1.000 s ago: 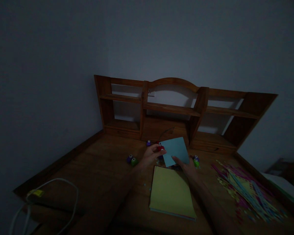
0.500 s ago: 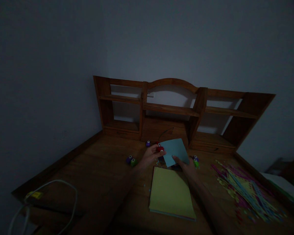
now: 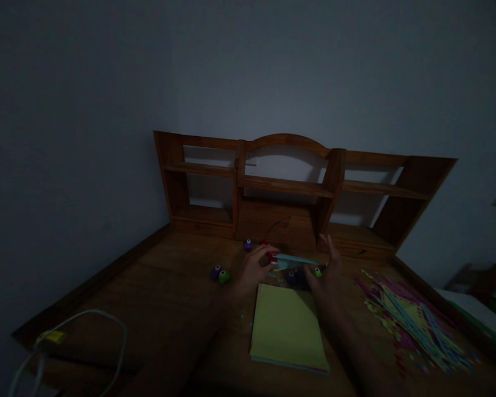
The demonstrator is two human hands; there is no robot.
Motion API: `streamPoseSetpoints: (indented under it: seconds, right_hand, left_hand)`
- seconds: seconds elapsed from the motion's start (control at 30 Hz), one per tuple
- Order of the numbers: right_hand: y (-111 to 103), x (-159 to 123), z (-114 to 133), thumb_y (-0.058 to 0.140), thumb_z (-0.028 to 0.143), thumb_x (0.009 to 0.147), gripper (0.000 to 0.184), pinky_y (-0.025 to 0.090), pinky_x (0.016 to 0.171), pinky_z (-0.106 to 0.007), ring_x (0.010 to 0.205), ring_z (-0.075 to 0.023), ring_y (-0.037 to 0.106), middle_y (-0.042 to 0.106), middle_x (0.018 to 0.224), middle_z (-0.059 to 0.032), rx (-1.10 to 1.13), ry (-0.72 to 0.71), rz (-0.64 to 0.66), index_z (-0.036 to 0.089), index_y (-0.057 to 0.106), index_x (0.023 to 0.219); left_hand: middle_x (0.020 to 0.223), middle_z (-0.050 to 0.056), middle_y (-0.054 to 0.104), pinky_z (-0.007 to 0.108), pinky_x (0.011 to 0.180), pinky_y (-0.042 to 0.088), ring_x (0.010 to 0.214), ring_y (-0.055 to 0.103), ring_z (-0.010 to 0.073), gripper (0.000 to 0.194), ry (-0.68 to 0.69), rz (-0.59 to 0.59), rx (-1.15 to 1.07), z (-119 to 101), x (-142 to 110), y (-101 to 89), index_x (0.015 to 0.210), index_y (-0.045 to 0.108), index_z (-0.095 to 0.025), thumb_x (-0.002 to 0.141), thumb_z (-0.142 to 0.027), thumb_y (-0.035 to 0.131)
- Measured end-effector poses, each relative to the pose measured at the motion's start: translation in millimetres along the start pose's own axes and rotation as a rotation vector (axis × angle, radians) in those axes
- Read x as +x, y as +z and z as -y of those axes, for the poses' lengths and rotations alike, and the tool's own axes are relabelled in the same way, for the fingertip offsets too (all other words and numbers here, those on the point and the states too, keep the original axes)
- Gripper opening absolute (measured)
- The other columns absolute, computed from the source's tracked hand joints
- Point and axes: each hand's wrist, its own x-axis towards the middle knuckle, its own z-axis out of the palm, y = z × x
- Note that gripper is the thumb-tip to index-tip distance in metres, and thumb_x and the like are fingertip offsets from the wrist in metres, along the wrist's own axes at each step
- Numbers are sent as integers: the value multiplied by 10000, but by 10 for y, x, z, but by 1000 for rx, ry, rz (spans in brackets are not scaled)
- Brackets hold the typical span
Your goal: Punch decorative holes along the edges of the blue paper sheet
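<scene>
No text, label, brand, number or sign can be read; the picture is too dim and the details too small.
</scene>
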Motion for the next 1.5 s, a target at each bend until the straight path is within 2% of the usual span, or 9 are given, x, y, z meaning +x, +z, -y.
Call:
streamPoseSetpoints:
  seconds: [0.13,0.23,0.33,0.53,0.7,0.83,1.0,1.17,1.5]
  right_hand:
    - [-27,-18,9,613,207,853,610,296,1115,-566,1359,-302,374,413,1482,-112,-299,-516,92,255,402,1423]
    - [27,-100,13,552,114,891,394,366,1079,-541,1272,-261,484,518,1398,-99,-369,-692,96,256,553,1259]
    - [69,-187,8,562,76,893,231,451,1001,-487,1135,-232,578,648,1207,-95,-351,-774,38,217,617,1067]
    - [70,-216,50,644,94,868,102,470,850,-381,915,-199,627,703,995,-77,-406,-767,-90,187,645,911]
    - [39,-200,117,621,87,882,160,447,834,-369,904,-201,615,696,994,-82,-414,-772,-73,173,658,1011]
    - [16,-207,104,608,88,887,186,448,815,-366,908,-206,612,693,982,-85,-417,-782,-49,176,654,1044]
    - [12,-207,71,593,74,892,190,455,837,-378,935,-216,606,686,1004,-99,-429,-802,-2,158,654,1051]
    - [6,-188,119,628,70,868,122,455,794,-362,888,-212,604,683,965,-92,-420,-815,0,161,663,942]
    - [-16,-168,144,549,86,916,162,453,794,-363,901,-214,594,683,972,-112,-419,-803,49,161,664,1001]
  left_hand:
    - [1182,72,654,428,1012,426,1133,565,239,326,320,95,259,-70,-52,-1,1196,614,-231,872,-249,644]
    - [1201,81,634,420,1012,449,1143,562,224,346,398,91,373,-99,-89,2,1254,550,-222,910,-224,581]
    - [1232,82,611,399,1005,472,1160,558,207,392,440,40,436,-134,-114,-4,1301,492,-224,918,-149,528]
    - [1262,80,625,413,973,497,1167,566,208,384,642,-31,519,-139,-108,4,1280,461,-214,916,-100,510]
    - [1265,95,630,387,950,512,1150,583,192,375,727,-51,573,-156,-91,-5,1308,454,-199,943,-116,476]
    - [1259,92,634,376,978,494,1171,567,190,379,712,-10,645,-171,-90,-9,1333,474,-191,959,-134,464]
    - [1219,99,649,387,958,506,1132,580,200,294,696,-12,612,-186,-87,4,1221,550,-175,940,-124,481]
    - [1177,108,656,416,927,524,1078,605,220,273,696,4,591,-234,-72,-12,1158,549,-169,899,-95,503]
    - [1159,103,647,438,914,529,1090,600,233,327,647,-34,538,-128,-77,9,1188,500,-193,874,-110,536]
